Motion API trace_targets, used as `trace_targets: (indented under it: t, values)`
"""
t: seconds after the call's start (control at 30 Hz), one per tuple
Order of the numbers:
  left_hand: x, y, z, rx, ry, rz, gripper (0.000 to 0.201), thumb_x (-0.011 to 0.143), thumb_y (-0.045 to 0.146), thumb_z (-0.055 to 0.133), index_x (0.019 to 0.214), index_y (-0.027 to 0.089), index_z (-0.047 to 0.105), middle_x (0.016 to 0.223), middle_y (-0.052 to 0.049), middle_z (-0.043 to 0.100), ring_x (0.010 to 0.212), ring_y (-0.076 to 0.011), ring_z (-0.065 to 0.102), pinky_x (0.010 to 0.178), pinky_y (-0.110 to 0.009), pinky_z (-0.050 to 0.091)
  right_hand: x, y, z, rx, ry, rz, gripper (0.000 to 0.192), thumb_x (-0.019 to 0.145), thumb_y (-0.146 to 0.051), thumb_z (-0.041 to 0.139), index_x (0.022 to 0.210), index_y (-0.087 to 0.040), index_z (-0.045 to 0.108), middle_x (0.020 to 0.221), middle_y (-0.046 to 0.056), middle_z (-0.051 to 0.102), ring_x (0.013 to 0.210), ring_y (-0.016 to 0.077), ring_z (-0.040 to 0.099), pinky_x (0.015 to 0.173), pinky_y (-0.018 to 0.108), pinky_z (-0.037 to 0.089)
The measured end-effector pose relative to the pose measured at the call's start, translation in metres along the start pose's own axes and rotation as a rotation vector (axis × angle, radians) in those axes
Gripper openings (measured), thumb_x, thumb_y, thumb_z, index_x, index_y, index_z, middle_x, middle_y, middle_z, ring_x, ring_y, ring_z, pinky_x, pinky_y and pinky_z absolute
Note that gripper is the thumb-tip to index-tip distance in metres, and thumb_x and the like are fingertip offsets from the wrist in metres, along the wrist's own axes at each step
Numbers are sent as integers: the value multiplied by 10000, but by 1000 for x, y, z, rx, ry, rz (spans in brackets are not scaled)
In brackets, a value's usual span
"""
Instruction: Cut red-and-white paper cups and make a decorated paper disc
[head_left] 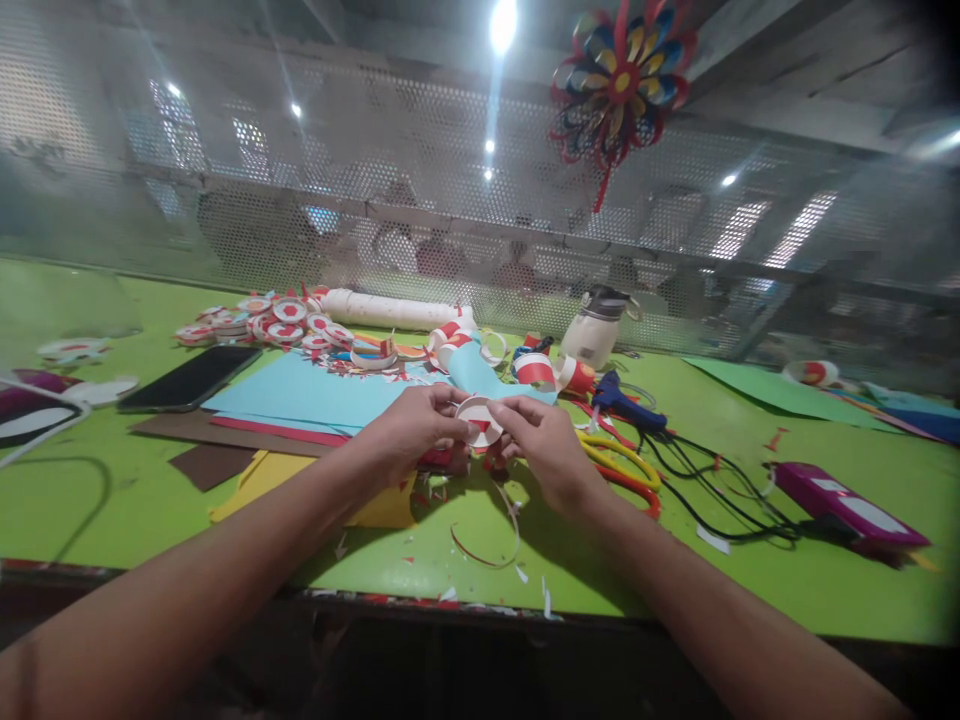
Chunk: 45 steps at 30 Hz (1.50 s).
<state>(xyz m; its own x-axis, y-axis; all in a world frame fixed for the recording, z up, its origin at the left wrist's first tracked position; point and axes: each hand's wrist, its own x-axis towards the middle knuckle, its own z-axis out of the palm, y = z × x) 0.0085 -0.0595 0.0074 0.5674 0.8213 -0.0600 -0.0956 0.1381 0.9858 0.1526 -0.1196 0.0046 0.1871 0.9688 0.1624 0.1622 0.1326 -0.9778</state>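
While both hands meet above the bench (420,570), the left hand (424,420) pinches one side of a small white-and-red paper ring (480,408), its thumb and fingers nearly closed. The right hand (544,440) grips the opposite side just as narrowly, thumb near the rim and other fingers curled below. The ring is between them, towards the near edge. Beneath it, a thin curled strip (489,563) lies near that edge among scraps. The left forearm hides part of the yellow sheet (259,485); blue sheets (277,395) lie farther back, beside a phone (189,378). Red-and-white paper discs (289,318) heap near the far edge. Yellow-and-orange handles (626,462) stand just beside the right wrist, with black cables and a purple power strip (847,505) towards the right end.
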Motion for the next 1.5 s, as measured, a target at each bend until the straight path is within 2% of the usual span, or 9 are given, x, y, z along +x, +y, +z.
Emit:
trace_targets:
  t: [0.17,0.43,0.7,1.23,1.5]
  values:
    - [1,-3,1,44,-29,23,323,543,68,703,845,117,598,660,-22,623,501,-98,541,520,-265,467,3,5,0,-65,-9,12,319,791,-428,602,646,-144,595,517,20,587,397,103,507,409,244,399]
    - [-1,-3,1,28,-73,40,280,569,96,697,830,138,604,679,-32,624,505,-99,538,520,-275,465,5,9,0,-39,1,6,275,785,-368,617,608,-166,561,488,-1,555,370,88,470,381,239,396]
    - [2,-5,2,22,-61,52,245,543,53,670,773,120,620,634,-20,605,499,-99,534,508,-262,449,9,17,1,-86,-36,-27,274,810,-376,567,645,-157,564,477,-2,557,356,102,485,378,247,401]
    - [2,-4,3,11,-52,44,278,541,47,667,807,111,620,632,-29,608,483,-117,547,503,-285,455,11,23,3,-169,17,-120,288,804,-405,563,631,-174,555,477,-22,542,366,113,492,385,245,391]
    - [4,-8,3,159,-71,145,279,604,110,674,879,116,631,642,-28,628,470,-115,548,453,-248,425,10,19,3,-81,-32,-72,262,779,-413,594,686,-169,576,541,-1,593,400,114,512,398,249,415]
